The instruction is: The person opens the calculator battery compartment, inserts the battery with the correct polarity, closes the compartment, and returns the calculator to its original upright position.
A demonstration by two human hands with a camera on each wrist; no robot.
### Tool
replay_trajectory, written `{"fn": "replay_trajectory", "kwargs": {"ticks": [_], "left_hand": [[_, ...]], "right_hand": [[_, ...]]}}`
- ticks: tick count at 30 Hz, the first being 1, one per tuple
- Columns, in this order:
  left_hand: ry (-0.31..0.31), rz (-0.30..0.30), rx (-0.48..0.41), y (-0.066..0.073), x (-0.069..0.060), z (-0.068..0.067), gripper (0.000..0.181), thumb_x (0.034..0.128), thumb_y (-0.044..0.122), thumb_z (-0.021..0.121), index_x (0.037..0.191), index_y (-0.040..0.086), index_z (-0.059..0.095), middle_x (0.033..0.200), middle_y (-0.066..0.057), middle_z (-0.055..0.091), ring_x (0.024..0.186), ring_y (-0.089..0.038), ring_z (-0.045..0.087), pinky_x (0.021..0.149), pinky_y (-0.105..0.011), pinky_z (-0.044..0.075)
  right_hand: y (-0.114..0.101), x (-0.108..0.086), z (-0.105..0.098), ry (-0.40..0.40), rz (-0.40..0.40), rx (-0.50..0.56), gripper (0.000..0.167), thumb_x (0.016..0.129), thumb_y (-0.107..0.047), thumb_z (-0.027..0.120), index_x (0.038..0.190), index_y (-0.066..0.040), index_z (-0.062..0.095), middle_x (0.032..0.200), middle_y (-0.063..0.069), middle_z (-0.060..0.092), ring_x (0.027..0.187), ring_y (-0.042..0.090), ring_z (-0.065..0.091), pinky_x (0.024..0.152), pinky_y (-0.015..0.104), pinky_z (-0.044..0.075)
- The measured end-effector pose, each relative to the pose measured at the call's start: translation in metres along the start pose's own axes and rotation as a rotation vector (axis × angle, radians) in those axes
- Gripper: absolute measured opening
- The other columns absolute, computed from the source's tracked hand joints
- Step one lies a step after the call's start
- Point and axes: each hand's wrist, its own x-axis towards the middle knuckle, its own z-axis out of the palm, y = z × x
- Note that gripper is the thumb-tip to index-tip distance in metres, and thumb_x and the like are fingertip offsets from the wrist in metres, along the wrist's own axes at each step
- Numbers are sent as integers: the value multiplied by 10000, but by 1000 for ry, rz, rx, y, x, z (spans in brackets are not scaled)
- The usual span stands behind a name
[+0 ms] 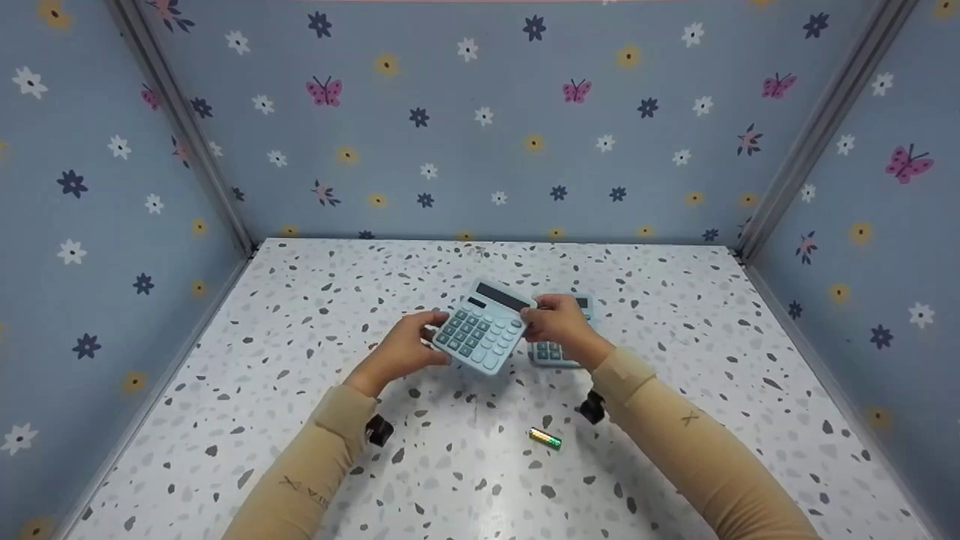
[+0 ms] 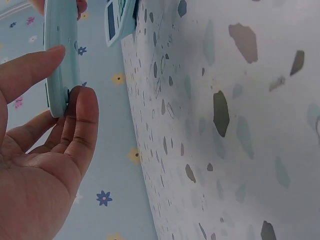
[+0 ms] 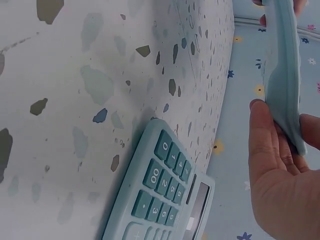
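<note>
A pale blue calculator [image 1: 484, 326] is held above the table, tilted, with its keys and dark display facing up. My left hand [image 1: 405, 345] grips its left edge, the thumb on one face and the fingers behind, as the left wrist view shows at the calculator's side [image 2: 62, 60]. At the opposite edge my right hand [image 1: 559, 322] pinches it near the display, also seen in the right wrist view [image 3: 285, 185]. A second, similar calculator [image 3: 165, 185] lies on the table under the right hand, partly hidden by it in the head view.
One green and gold battery [image 1: 544, 438] lies on the speckled white table [image 1: 300, 300], nearer than the calculators and between the forearms. Black wrist mounts hang under both sleeves. Flower-patterned blue panels [image 1: 480, 150] enclose the table at the back and sides.
</note>
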Motion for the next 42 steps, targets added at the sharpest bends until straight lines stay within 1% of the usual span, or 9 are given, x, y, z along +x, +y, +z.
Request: {"fn": "replay_trajectory", "kwargs": {"ticks": [6,11,15,18,21,28,32,36,42], "left_hand": [[9,55,59,5,0,12,832,823,11,855,1570,-66,497,1509,-207,609,1125,-263,650,948,-382,628],[29,134,134,7,2,23,825,827,63,889,1554,-63,520,1512,-214,605,1297,-339,628,1156,-490,544],[29,221,190,6,3,30,746,862,73,881,1521,-62,561,1542,-215,585,1429,-358,568,1266,-480,449],[27,289,241,6,2,33,674,894,55,848,1503,-62,583,1581,-224,556,1450,-362,568,1257,-451,464],[44,375,331,6,0,36,596,919,38,809,1476,-47,615,1586,-230,555,1452,-367,577,1225,-444,500],[120,615,549,2,1,43,520,922,-31,781,1429,26,682,1485,-194,647,1398,-350,628,1183,-417,542],[146,713,630,1,4,45,505,912,-41,787,1401,67,717,1433,-168,691,1361,-341,660,1171,-409,552],[164,772,688,1,6,46,427,957,-8,766,1374,81,742,1402,-169,721,1340,-354,681,1164,-416,555],[186,824,708,0,8,47,372,997,33,750,1366,84,750,1383,-182,735,1310,-360,705,1133,-427,576]], "right_hand": [[3,-5,-9,-1,7,3,262,1055,-68,678,1266,87,664,1018,137,775,806,160,782,795,326,687],[7,-9,-17,-7,11,10,211,1057,-88,682,1197,70,700,988,119,770,793,150,778,754,305,678],[9,-10,-22,-11,27,30,165,1056,-93,691,1142,48,704,946,95,767,785,150,776,765,323,685],[9,-12,-25,-21,39,47,133,1053,-84,691,1102,40,692,915,84,768,773,151,777,769,333,690],[8,-13,-29,-26,45,46,112,1051,-87,692,1057,25,679,881,77,772,753,154,773,727,311,681],[11,-13,-34,-25,56,39,110,1055,-95,691,1029,8,659,887,88,788,764,171,779,713,296,675],[14,-12,-37,-23,71,44,96,1055,-88,687,1047,3,662,921,87,788,794,181,786,729,295,677],[16,-13,-40,-25,84,51,128,1052,-96,693,1104,18,663,929,86,783,810,192,784,731,289,676],[14,-16,-42,-36,75,57,220,1050,-114,704,1185,56,669,908,83,784,824,202,785,714,280,669]]}}
